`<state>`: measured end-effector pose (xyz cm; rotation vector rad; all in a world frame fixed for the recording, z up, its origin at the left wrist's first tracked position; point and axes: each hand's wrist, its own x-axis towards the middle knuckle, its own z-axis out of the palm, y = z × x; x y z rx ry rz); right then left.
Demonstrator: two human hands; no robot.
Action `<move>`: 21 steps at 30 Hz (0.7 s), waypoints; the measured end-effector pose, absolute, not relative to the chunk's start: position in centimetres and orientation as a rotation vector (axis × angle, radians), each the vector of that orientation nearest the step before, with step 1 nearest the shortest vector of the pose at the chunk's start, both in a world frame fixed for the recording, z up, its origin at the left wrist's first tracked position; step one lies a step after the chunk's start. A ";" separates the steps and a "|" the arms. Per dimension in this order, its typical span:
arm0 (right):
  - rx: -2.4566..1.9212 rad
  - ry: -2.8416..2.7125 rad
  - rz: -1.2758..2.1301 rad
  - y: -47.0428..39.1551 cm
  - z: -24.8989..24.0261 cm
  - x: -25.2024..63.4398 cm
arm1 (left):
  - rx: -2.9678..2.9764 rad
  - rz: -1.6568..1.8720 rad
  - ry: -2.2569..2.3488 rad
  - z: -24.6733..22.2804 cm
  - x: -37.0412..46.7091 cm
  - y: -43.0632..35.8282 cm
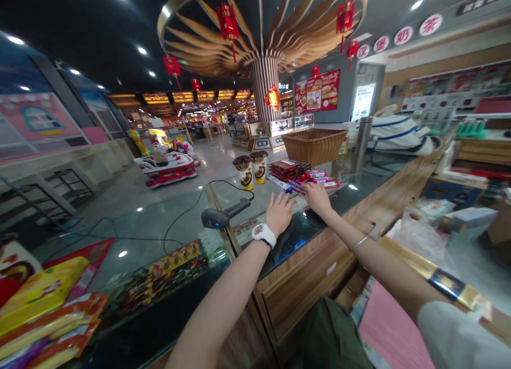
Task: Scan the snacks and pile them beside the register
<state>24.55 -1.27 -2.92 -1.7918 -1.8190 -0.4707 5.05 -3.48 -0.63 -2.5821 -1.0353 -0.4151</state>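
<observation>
On the glass counter, my left hand (279, 214) lies with its fingers spread and holds nothing; a white watch (264, 234) is on that wrist. My right hand (318, 198) rests at the near edge of a pile of small colourful wrapped packets (319, 176), its fingers bent over them. Whether it grips one, I cannot make out. Dark red packets (286, 169) are stacked just behind, beside two patterned cups (259, 167) with dark tops. To the left of my left hand lies a black barcode scanner (223, 214) with its cable.
A wicker basket (315, 145) stands behind the packets, near a metal post (363, 142). Yellow and orange snack packs (48, 289) lie at the left end of the counter (159, 214). Boxes and plastic bags (423, 236) crowd the right. A toy ride (170, 164) stands on the floor beyond.
</observation>
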 end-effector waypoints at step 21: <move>-1.591 -1.549 -0.601 -3.5 -1.3 23.7 | -2.555 -0.507 -1.092 1.7 2.6 -5.1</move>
